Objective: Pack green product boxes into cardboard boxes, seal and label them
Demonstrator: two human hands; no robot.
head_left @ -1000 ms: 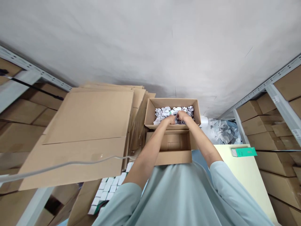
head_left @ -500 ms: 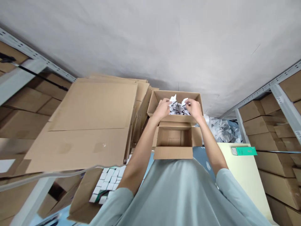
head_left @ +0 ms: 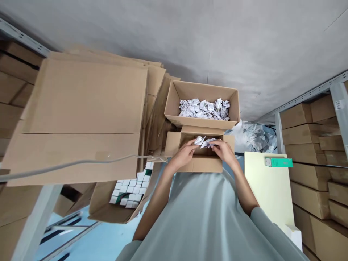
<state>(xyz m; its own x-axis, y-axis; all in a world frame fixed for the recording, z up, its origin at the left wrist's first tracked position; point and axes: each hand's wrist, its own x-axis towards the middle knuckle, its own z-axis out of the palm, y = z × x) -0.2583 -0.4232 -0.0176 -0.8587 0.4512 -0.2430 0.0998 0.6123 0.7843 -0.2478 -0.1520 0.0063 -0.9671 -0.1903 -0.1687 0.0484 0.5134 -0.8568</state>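
Observation:
Both hands are over a small open cardboard box standing against my front. My left hand is closed on a piece of crumpled paper at the box's mouth. Opposite it, my right hand grips another piece of crumpled paper. The two pieces nearly touch each other. Just behind stands a larger open carton with a layer of crumpled white paper in it. The bottom of the small box is mostly hidden by my hands and the paper.
Flattened cardboard sheets are stacked at left, with a grey cable across them. Below is a carton of small white boxes. A green box lies on a pale board at right. Shelves of cartons flank me.
Both hands have come from the larger carton toward me, carrying crumpled paper to the small box. The camera view has tilted and shifted.

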